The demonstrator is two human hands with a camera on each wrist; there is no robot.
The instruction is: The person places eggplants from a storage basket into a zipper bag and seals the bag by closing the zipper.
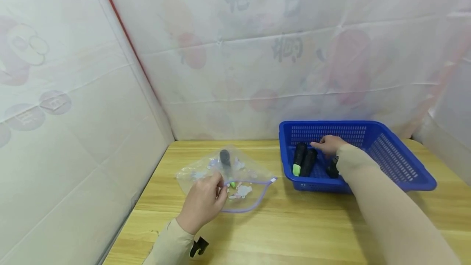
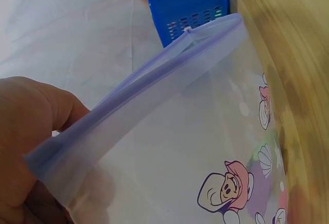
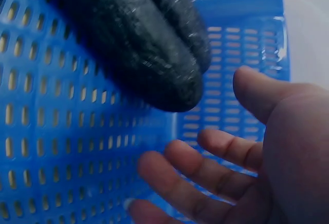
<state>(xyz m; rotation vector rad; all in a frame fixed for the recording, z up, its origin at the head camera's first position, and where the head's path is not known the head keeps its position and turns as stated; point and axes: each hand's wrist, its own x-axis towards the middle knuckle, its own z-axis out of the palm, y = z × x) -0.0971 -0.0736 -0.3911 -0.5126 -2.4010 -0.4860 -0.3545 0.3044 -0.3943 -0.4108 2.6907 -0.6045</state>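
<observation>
A clear zip bag [image 1: 206, 167] with a purple zip edge and printed cartoon figures lies on the table, its mouth parted. My left hand [image 1: 206, 201] pinches that edge between thumb and fingers; the left wrist view shows the purple strip [image 2: 139, 82] in its grip. Inside the bag is a dark, long eggplant-like vegetable [image 1: 225, 158]. Two more dark eggplant-like vegetables [image 1: 308, 162] lie side by side in the blue basket [image 1: 397, 183], one with a bright green end. Over them my right hand [image 1: 329, 145] reaches in, fingers [image 3: 193, 170] spread and holding nothing, apart from the nearest vegetable [image 3: 139, 44].
The wooden table [image 1: 279, 232] carries the bag at left and the slotted basket at right. A pale printed sheet [image 1: 239, 72] rises behind the table, and another stands along the left. Black buckles hang at both wrists.
</observation>
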